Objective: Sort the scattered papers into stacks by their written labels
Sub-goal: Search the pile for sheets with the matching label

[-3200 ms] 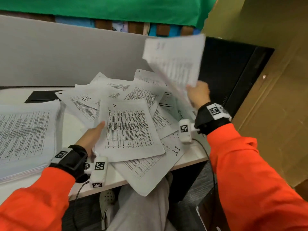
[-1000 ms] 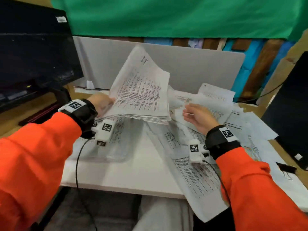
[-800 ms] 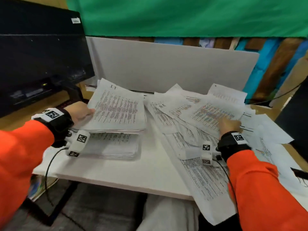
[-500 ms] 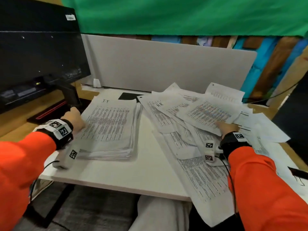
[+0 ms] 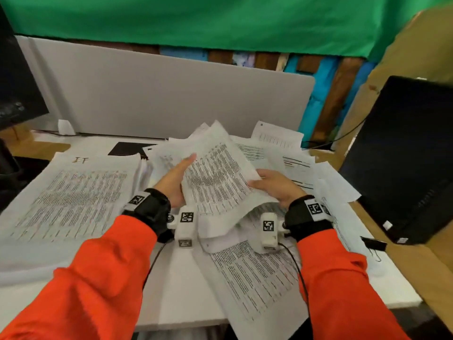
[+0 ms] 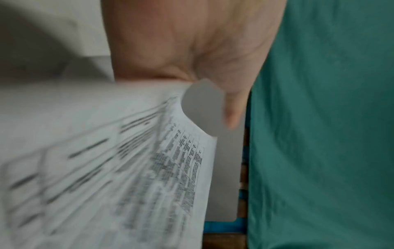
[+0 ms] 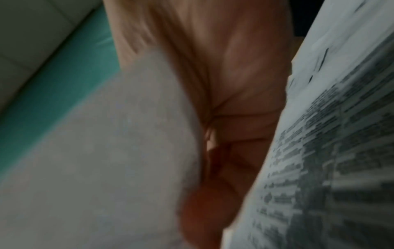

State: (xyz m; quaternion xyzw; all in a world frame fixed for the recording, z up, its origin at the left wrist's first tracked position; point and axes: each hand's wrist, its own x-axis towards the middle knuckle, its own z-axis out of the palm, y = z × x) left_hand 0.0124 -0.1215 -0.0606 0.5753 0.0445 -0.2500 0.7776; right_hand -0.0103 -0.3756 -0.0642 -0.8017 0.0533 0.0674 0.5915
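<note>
Both my hands are on a printed sheet (image 5: 220, 177) raised and bowed above the scattered papers (image 5: 257, 271) at mid-table. My left hand (image 5: 176, 180) lies along its left edge with straight fingers; the thumb is hidden. The blurred left wrist view has the sheet (image 6: 127, 168) against that palm. My right hand (image 5: 274, 187) grips the sheet's right edge, and its fingers (image 7: 234, 134) are curled between papers in the right wrist view. The sheet's label is out of sight. A thick stack marked IT (image 5: 73, 197) lies squared at the left.
The white table (image 5: 181, 303) ends close to my lap, and one long sheet hangs over its front edge. A grey divider (image 5: 171, 94) closes the back. A dark monitor (image 5: 404, 155) stands at the right with a black binder clip (image 5: 372, 242) beside it. A black pad (image 5: 130, 148) lies behind the papers.
My left hand laid a sheaf on the IT stack, then swung right to the scattered pile. Both hands have lifted one sheet off that pile.
</note>
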